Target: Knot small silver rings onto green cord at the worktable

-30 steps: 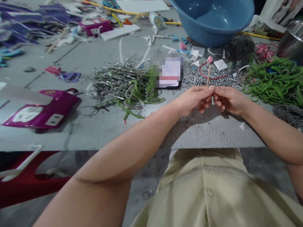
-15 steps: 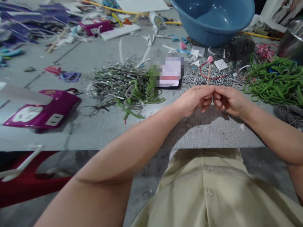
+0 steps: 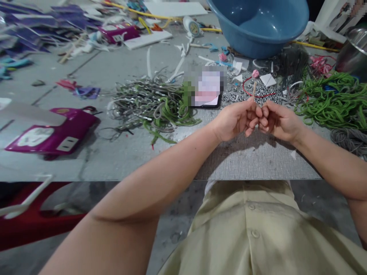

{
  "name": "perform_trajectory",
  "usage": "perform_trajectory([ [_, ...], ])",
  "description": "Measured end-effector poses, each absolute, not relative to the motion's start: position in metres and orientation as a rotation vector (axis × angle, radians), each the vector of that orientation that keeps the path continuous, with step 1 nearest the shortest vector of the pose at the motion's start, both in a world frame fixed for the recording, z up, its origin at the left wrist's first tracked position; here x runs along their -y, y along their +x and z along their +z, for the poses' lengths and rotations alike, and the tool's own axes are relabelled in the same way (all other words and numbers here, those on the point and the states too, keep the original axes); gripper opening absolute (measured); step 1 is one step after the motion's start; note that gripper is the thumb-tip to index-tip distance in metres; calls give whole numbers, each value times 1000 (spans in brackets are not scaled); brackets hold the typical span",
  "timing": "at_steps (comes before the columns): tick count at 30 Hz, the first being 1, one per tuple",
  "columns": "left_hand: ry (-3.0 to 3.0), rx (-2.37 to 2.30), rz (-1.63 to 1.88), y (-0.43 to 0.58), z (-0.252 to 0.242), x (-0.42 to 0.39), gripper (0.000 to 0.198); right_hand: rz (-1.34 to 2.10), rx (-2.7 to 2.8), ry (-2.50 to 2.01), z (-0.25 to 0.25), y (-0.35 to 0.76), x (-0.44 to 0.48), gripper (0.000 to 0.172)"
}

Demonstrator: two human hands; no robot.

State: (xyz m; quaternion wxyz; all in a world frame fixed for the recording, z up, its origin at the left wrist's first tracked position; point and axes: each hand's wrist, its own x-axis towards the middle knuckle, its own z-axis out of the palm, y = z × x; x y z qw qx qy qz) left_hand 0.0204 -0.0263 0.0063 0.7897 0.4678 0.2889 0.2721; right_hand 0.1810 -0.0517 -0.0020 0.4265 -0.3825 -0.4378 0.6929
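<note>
A thin wooden stick [image 3: 254,89] rises from the fingers of my left hand [image 3: 236,119], which is closed around its lower end. Just to the right, my right hand [image 3: 279,120] has its fingers curled, and its fingertips meet those of the left. Whatever lies between the fingertips is too small or hidden to make out. Beyond the hands are a red cord [image 3: 244,86], a pink ball [image 3: 255,73] and many small shiny metal pieces [image 3: 233,91] on the table. A phone [image 3: 210,89] lies to the left of them.
Left of the phone lies a heap of green and grey cords with metal bits [image 3: 149,103]. More green cord [image 3: 332,99] is piled at right. A blue basin [image 3: 258,34] stands behind. A purple device [image 3: 54,131] sits at left, with purple scraps [image 3: 65,19] further back.
Both hands' thumbs and fingers have shifted, the thumbs parting at the tips and the fingers bunching closer together. The stick still stands up from the left hand.
</note>
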Motion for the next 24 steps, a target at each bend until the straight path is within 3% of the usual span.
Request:
perform_trajectory([
  [7, 1096, -649, 619, 18, -1, 25, 43, 1791, 1211, -1032, -2, 195, 47, 19],
  [12, 1145, -682, 604, 15, -3, 22, 38, 1844, 1200, -985, 1, 193, 47, 21],
  [24, 1049, -652, 597, 20, -1, 28, 50, 1820, 1127, -1033, -1, 186, 49, 28],
])
